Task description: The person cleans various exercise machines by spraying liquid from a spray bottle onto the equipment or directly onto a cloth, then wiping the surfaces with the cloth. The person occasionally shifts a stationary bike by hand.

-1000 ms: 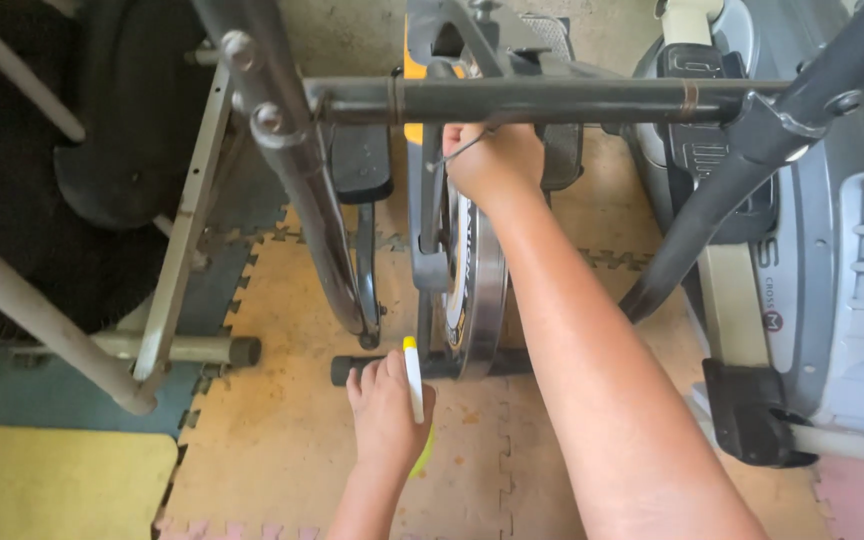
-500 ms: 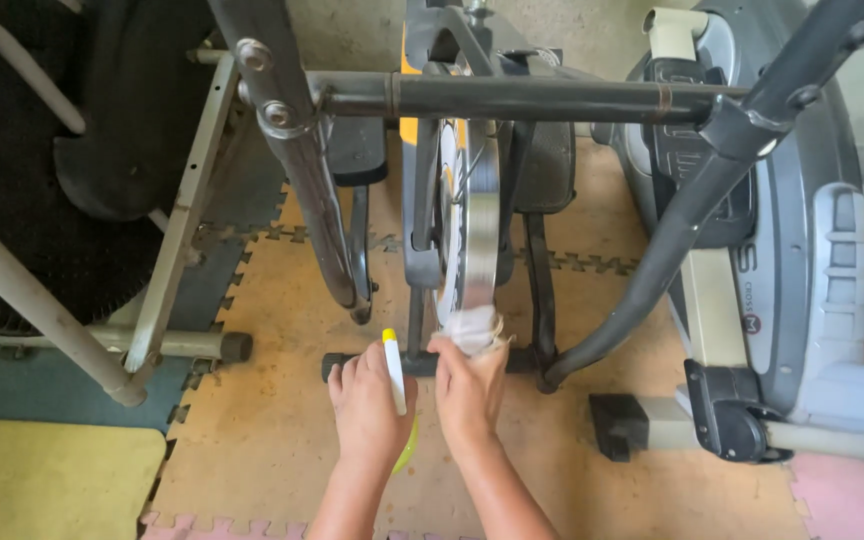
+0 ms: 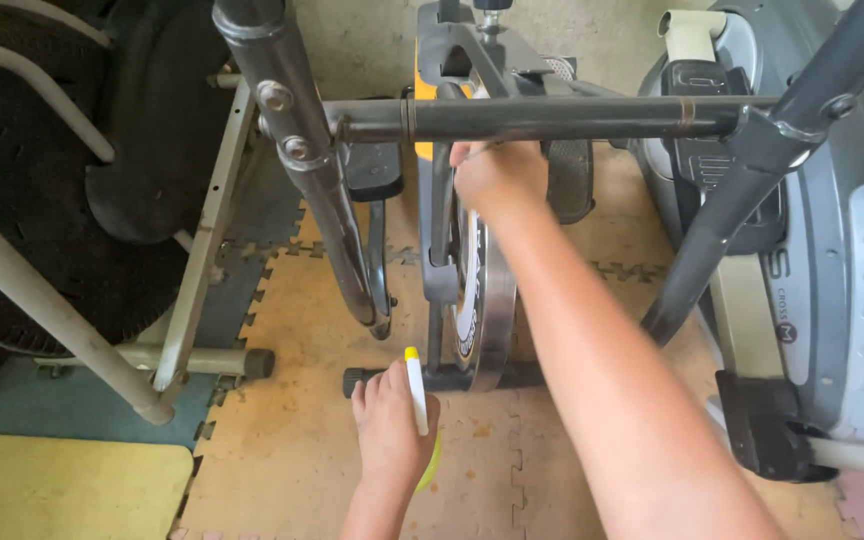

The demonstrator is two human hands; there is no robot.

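While both hands work at one exercise bike, these counts hold:
Left hand (image 3: 392, 425): one, curled around one spray bottle (image 3: 418, 395), white and yellow, contents not visible, near the mat's (image 3: 282, 440) front edge.
Right hand (image 3: 500, 178): one, fingers closed against the flywheel (image 3: 487, 300) top; grip unclear.
Flywheel: one, upright, mid-mat.
Crossbar (image 3: 552, 115): one, farthest.

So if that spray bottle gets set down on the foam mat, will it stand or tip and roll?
The spray bottle in the left hand looks slim and tall, so it would probably tip easily. Its rounded yellow body would likely roll on the foam mat, though the white nozzle head may stop it. It seems light, since one hand carries it loosely.
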